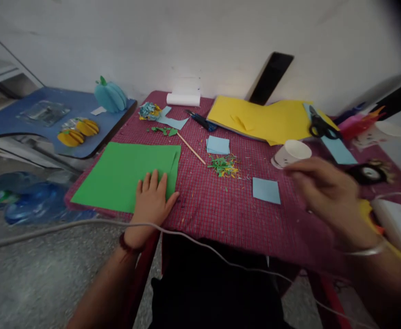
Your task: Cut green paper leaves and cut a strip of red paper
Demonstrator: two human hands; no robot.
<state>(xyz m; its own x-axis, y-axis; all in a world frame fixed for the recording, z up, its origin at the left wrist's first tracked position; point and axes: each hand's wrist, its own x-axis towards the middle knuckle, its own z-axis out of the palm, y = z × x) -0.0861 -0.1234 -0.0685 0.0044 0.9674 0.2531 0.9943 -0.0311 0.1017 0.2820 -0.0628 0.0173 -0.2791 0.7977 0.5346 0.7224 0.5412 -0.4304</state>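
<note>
The green paper (109,176) lies flat on the left part of the cloth-covered table (214,214), its long axis running roughly left to right, with one short side towards the wooden stick (192,149) and the other towards the table's left edge. The left hand (151,196) rests palm down on its near right portion, fingers straight and slightly spread, pointing away from the person, thumb out to the right, grasping nothing. The right hand (327,194) is blurred at the table's right side, fingers loosely bent; whether it holds anything I cannot tell. Just past its fingertips stands a white paper cup (292,154), and to their left lies a single blue square (266,190). Between the hands, beyond that square, are a heap of green and yellow clippings (224,166) and a small blue stack (217,145). Farther back, yellow paper (262,119) spreads near the wall. A pale cable (203,246) crosses in front of the left wrist, hiding a strip of it.
</note>
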